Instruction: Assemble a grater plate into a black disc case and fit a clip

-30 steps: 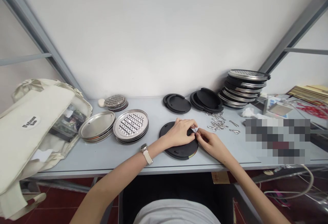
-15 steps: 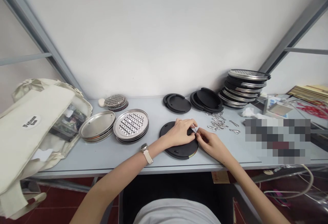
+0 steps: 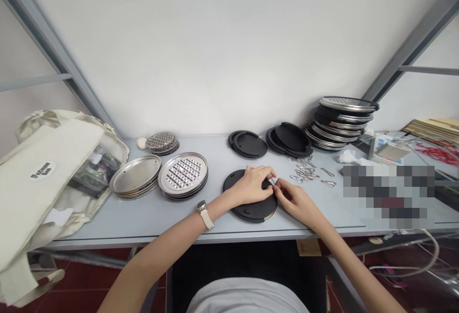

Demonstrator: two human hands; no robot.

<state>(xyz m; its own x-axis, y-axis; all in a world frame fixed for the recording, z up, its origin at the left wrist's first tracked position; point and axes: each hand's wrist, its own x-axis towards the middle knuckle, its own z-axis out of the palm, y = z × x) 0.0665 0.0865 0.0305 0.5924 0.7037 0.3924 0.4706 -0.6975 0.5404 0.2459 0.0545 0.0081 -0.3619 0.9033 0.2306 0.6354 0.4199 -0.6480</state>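
Disc (image 3: 255,209): round, black, yellowish rim streak
Under left hand (image 3: 255,184), grip unclear; right hand (image 3: 292,199) pinching slim silvery piece (image 3: 273,180)

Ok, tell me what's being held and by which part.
The right hand appears to pinch a small metal piece by one end. The left hand lies over the black disc; whether it grips anything cannot be told.
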